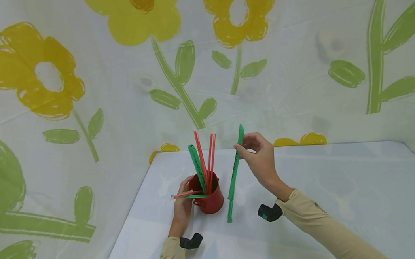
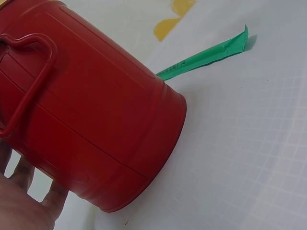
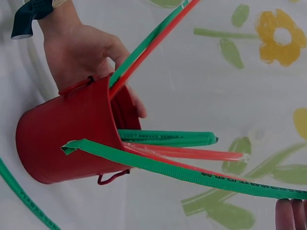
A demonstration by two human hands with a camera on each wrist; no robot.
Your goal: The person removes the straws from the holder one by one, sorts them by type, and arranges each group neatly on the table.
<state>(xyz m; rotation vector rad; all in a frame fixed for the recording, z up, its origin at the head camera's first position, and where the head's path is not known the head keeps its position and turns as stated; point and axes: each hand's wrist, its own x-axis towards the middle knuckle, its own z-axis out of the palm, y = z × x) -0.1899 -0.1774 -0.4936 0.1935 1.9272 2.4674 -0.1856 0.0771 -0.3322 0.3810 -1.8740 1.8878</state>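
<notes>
We see a white table (image 1: 339, 185) against a cloth backdrop (image 1: 84, 93) printed with yellow flowers. Near the table's left edge stands a red metal cup (image 1: 211, 198), a handled bucket-like tin, upright.

Our left hand (image 1: 183, 205) sits at about nine o'clock of the cup, fingers curled round its side; across that hand a red straw and a green one (image 1: 188, 195) lie roughly level, though we cannot tell whether the fingers pinch them.

Our right hand (image 1: 260, 158), at about two o'clock of the cup, pinches a long green wrapped straw (image 1: 234, 175) near its top between thumb and fingertips. That straw hangs nearly upright just beside the cup at three o'clock, outside the rim, its lower end close to the table.

In the cup already stand one green wrapped straw (image 1: 197, 167) and several thin red straws (image 1: 209, 157), leaning toward twelve o'clock.

We judge the filling partly done: some straws are in, the held green one and the two by the left hand are not.
</notes>
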